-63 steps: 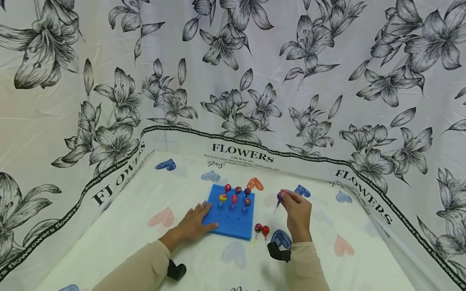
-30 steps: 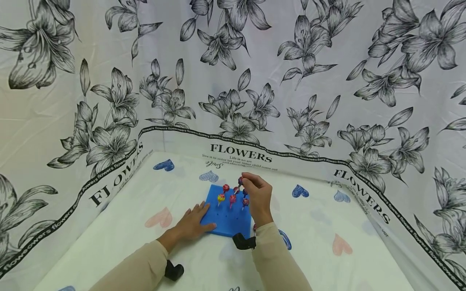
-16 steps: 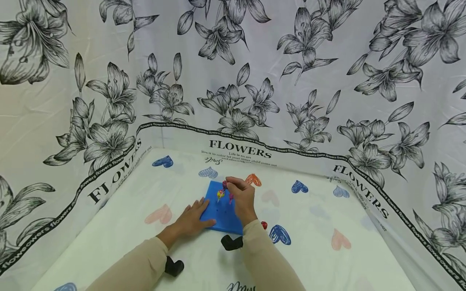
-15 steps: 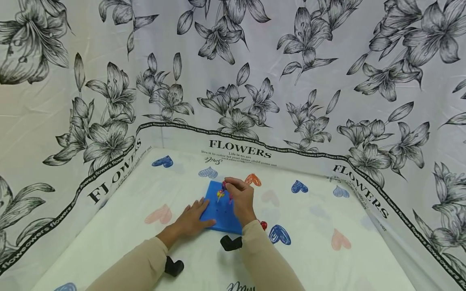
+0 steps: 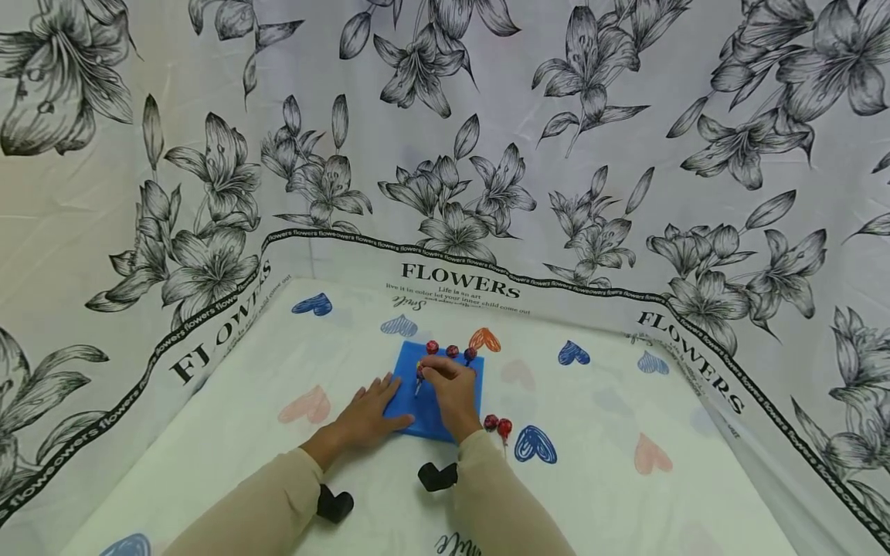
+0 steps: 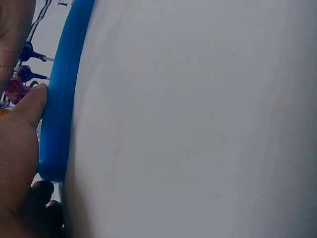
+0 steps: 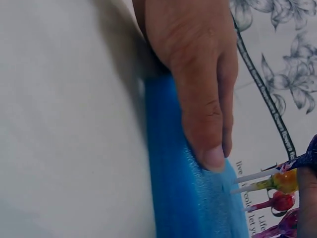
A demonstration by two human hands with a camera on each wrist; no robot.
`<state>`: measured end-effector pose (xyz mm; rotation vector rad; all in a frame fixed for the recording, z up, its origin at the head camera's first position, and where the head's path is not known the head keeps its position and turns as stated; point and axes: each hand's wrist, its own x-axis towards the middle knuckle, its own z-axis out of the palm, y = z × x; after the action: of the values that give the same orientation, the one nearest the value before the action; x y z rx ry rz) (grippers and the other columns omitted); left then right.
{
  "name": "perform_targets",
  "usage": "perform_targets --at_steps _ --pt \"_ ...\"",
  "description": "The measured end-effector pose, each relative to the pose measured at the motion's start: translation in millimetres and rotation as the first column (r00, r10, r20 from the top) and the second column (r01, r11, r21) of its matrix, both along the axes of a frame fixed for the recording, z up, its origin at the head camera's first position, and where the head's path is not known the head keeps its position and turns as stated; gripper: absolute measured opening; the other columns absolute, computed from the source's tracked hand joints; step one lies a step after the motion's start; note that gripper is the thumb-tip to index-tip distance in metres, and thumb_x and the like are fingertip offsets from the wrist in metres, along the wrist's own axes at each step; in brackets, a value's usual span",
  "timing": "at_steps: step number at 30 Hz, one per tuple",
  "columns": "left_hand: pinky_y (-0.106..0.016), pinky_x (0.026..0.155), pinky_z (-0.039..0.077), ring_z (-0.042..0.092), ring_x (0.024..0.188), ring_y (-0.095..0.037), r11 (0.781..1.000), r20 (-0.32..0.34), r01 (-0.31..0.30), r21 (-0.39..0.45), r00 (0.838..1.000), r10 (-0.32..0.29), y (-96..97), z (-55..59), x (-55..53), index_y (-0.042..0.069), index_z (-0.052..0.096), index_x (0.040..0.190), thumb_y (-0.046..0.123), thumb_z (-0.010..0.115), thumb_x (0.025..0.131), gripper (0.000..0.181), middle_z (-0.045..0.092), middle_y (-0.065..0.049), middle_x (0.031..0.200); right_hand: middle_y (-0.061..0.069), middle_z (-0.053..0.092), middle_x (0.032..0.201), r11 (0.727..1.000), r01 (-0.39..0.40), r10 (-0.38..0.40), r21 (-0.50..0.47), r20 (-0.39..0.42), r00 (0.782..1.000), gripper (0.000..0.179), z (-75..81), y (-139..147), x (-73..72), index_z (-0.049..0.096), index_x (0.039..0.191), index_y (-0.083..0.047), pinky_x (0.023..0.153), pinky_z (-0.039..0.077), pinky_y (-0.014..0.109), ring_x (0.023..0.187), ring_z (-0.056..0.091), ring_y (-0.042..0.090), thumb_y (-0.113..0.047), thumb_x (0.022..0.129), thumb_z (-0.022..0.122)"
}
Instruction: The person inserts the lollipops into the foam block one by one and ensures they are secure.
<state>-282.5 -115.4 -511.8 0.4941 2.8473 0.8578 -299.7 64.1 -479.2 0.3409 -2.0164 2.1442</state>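
My right hand pinches a purple-wrapped lollipop by its head, over the blue board. In the right wrist view its white stick points down to the board's surface; whether it has entered a hole cannot be made out. My left hand lies spread at the board's left edge, with its thumb on the top face. Along the back stand a red lollipop and two darker ones. A yellow lollipop and a pink one stand nearer, largely hidden by my right hand in the head view.
Two loose lollipops lie on the cloth just right of the board. A white tablecloth printed with hearts covers the table. Behind it hangs a flower-patterned curtain. Black straps sit at both wrists.
My right hand has carried the lollipop leftward from beside the board to above it, then lowered it toward the board's near left part. My left hand stays in place.
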Motion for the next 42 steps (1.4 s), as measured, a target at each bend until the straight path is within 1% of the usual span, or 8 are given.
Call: perform_targets --at_steps 4,10,18,22,28,32,35,42 --pt "-0.055 0.112 0.004 0.01 0.143 -0.039 1.0 0.007 0.006 0.004 1.0 -0.006 1.3 2.0 -1.3 0.004 0.025 0.152 0.058 0.056 0.09 0.088 0.018 -0.018 0.157 0.008 0.07 0.103 0.999 0.014 -0.014 0.038 0.012 1.0 0.015 -4.4 0.4 -1.8 0.073 0.103 0.002 0.083 0.052 0.03 0.097 0.065 0.021 -0.004 0.091 0.067" --pt "-0.056 0.112 0.005 0.013 0.142 -0.04 1.0 -0.023 0.0 -0.003 1.0 0.0 0.4 2.3 -3.7 0.004 0.027 0.152 0.06 0.056 0.09 0.088 0.02 -0.018 0.156 0.008 0.07 0.107 0.999 0.002 -0.002 0.049 -0.006 1.0 0.016 -9.7 -0.5 -5.5 0.073 0.104 0.004 0.088 0.051 0.03 0.104 0.063 0.021 -0.003 0.09 0.067" --pt "-0.057 0.112 0.005 0.014 0.142 -0.041 1.0 -0.028 -0.004 0.014 1.0 0.004 -0.4 1.0 -3.7 0.003 0.027 0.152 0.058 0.058 0.089 0.089 0.021 -0.019 0.156 0.017 0.068 0.111 0.996 -0.005 0.002 0.091 0.032 0.999 0.02 -18.2 0.2 -5.3 0.071 0.109 0.003 0.087 0.051 0.029 0.1 0.065 0.019 -0.004 0.091 0.067" --pt "-0.057 0.112 0.005 0.014 0.142 -0.042 1.0 -0.027 -0.009 0.024 1.0 0.009 0.1 -0.2 -1.6 0.004 0.029 0.151 0.059 0.058 0.089 0.089 0.021 -0.019 0.156 0.016 0.068 0.111 0.993 0.004 -0.01 0.122 0.053 0.999 0.021 -20.4 0.2 -2.9 0.071 0.11 0.001 0.088 0.05 0.029 0.1 0.064 0.017 -0.007 0.092 0.066" --pt "-0.057 0.112 0.005 0.014 0.142 -0.042 1.0 -0.023 -0.008 0.022 1.0 0.008 0.8 -4.5 -1.0 0.004 0.029 0.152 0.059 0.058 0.089 0.088 0.021 -0.019 0.156 0.012 0.069 0.106 0.983 0.026 -0.031 0.179 0.024 0.999 0.019 -24.2 -0.4 -1.4 0.072 0.108 0.001 0.086 0.051 0.032 0.097 0.064 0.017 -0.008 0.092 0.067" --pt "-0.056 0.112 0.005 0.014 0.142 -0.041 1.0 -0.028 -0.009 0.021 1.0 0.01 -0.6 -5.0 -2.3 0.005 0.029 0.152 0.06 0.058 0.089 0.089 0.021 -0.019 0.156 0.004 0.071 0.102 0.977 0.059 -0.061 0.204 0.003 0.998 0.015 -20.0 0.7 -4.3 0.075 0.104 -0.005 0.093 0.048 0.037 0.101 0.062 0.015 -0.009 0.09 0.069" --pt "-0.056 0.112 0.005 0.014 0.142 -0.041 0.999 -0.028 -0.025 0.023 0.999 0.025 -1.6 -4.5 -2.4 0.005 0.029 0.152 0.059 0.058 0.089 0.088 0.022 -0.018 0.156 0.0 0.071 0.101 0.978 0.048 -0.049 0.202 0.0 0.999 0.015 -12.2 2.7 -5.2 0.076 0.103 -0.009 0.095 0.046 0.041 0.104 0.061 0.015 -0.01 0.09 0.069" --pt "-0.056 0.112 0.005 0.014 0.142 -0.04 0.999 -0.01 -0.031 0.008 0.999 0.031 -0.5 -5.9 0.3 0.007 0.029 0.152 0.061 0.058 0.088 0.089 0.021 -0.016 0.156 0.003 0.07 0.104 0.987 0.029 -0.026 0.16 -0.018 0.999 0.016 10.7 10.0 0.6 0.075 0.105 -0.011 0.085 0.051 0.037 0.1 0.062 0.02 -0.017 0.092 0.067"
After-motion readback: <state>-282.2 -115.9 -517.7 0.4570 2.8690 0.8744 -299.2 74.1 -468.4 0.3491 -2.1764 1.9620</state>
